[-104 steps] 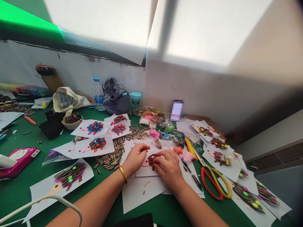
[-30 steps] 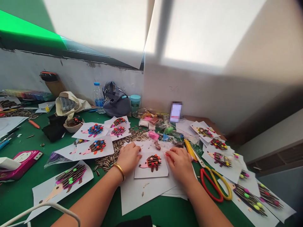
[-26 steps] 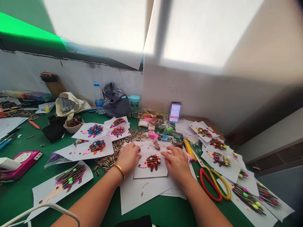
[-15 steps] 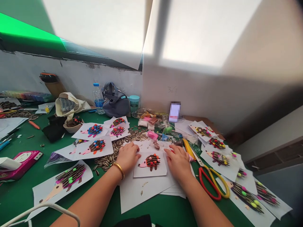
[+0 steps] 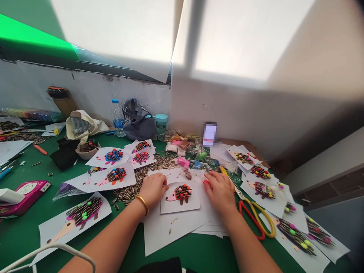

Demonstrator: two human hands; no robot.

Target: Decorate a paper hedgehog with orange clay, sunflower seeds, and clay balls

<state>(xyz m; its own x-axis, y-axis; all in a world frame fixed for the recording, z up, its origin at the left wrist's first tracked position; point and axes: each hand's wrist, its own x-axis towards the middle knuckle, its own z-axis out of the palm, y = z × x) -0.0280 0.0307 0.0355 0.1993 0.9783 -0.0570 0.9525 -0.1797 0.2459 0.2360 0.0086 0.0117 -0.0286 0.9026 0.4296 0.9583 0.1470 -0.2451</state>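
Observation:
A small white card [image 5: 167,207] with a sunflower-seed hedgehog [image 5: 182,193], dotted with orange and pink balls, lies before me on larger white sheets [image 5: 156,239]. At the card's left edge, my left hand [image 5: 154,187], wearing a gold bangle, is closed with its curled fingertips on the upper left corner. To the right of the card and apart from it, my right hand [image 5: 220,189] has its fingers bent together around a small bit of orange-red clay [image 5: 205,182], only partly visible. Loose sunflower seeds [image 5: 127,194] lie beyond my left hand.
Scissors [image 5: 256,216] with red and yellow handles lie right of my right hand. Finished hedgehog cards [image 5: 267,197] spread along the right, more cards [image 5: 113,176] on the left. Wrapped clay packs [image 5: 182,146], a phone [image 5: 209,134], a cup [image 5: 161,124] and a bag [image 5: 138,121] stand behind.
My right hand has moved slightly right, away from the card's edge, and orange-red clay now shows at its fingertips. My left hand stays at the card's left corner.

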